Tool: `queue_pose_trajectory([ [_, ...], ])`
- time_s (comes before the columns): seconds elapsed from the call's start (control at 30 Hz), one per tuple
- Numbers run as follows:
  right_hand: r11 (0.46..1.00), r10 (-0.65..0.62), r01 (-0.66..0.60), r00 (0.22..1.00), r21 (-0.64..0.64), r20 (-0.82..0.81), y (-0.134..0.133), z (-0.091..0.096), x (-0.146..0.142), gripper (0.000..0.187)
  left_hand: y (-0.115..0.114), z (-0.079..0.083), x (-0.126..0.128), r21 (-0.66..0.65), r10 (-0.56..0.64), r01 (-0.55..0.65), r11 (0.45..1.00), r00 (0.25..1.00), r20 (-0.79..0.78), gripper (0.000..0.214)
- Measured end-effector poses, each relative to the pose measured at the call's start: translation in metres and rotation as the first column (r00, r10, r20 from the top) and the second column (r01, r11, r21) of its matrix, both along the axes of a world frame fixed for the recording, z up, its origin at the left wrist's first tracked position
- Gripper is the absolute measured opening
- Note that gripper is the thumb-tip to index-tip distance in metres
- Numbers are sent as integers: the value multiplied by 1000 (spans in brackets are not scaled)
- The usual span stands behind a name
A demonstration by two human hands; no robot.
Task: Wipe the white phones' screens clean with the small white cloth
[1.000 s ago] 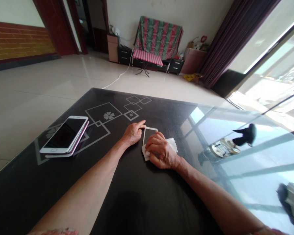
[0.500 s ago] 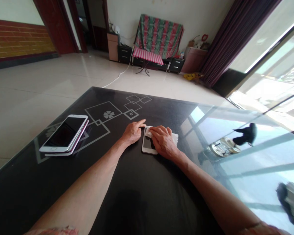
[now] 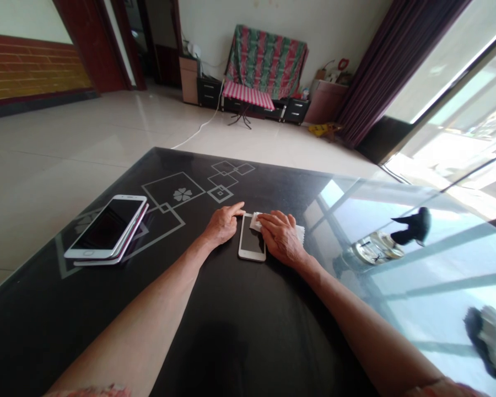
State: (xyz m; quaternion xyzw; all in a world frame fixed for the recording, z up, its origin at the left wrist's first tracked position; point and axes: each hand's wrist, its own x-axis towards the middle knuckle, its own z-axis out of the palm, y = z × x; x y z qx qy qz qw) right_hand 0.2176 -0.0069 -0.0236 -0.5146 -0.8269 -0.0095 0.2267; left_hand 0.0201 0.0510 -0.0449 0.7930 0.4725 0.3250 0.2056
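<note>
A small white phone (image 3: 252, 242) lies face up on the black glass table (image 3: 231, 331), its dark screen showing. My left hand (image 3: 222, 225) rests against the phone's left edge, index finger stretched to its top corner, the other fingers curled. My right hand (image 3: 281, 238) presses a white cloth (image 3: 298, 231) flat onto the phone's upper right part, fingers laid over the cloth.
Two stacked phones (image 3: 107, 229), white on top, lie at the table's left side over a printed square pattern (image 3: 182, 194). Window glare covers the table's right half. Beyond the table: tiled floor, a covered chair (image 3: 264, 66), low dark cabinets, a purple curtain.
My right hand slid the cloth from the phone's lower end up to its top right. More of the screen now shows. My left hand stayed put.
</note>
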Motion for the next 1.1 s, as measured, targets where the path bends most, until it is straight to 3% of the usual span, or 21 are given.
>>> queue_pose_trajectory([
  [0.27, 983, 182, -182, 983, -32, -20, -13, 3, -21, 27, 1, -2, 0, 2, 0, 0, 1000, 1000, 15, 56],
  [0.5, 993, 73, -57, 984, 101, -165, -1, -4, 5, 18, 0, 0, 0, -22, 2, -1, 1000, 1000, 16, 56],
  [0.6, 990, 86, -63, 979, 128, -185, -1, -4, 7, 17, 0, 0, 0, -25, 3, -3, 1000, 1000, 16, 55],
  [0.9, 944, 330, -331, 941, 0, -71, -20, 6, -23, 27, 0, -2, 1, 5, -10, 9, 1000, 999, 32, 55],
  [1.1, 963, 263, -249, 948, 99, -180, -9, 1, -6, 21, 1, -1, 0, -3, -5, 5, 1000, 1000, 18, 55],
])
